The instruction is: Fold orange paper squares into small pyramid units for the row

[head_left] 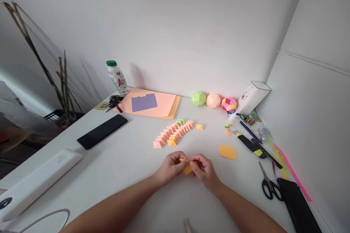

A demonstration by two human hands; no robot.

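Between my two hands is a small piece of folded orange paper [188,169], held just above the table. My left hand [172,167] pinches its left side between thumb and fingers. On the other side my right hand [205,173] grips the right edge, the thumb lying across the front. Beyond them stand two rows of folded peach paper pieces [171,130], with a few green and orange ones among them. One orange folded piece [199,127] lies apart, right of the rows. A flat orange paper square [228,151] rests to the right of my right hand.
Peach sheets [166,103] lie at the back beside a white bottle [118,78]. Three paper balls [213,100] line the wall. At right are a utility knife [250,145], scissors [269,184] and a black case [299,207]. A black slab [102,131] and long white device [41,182] occupy the left.
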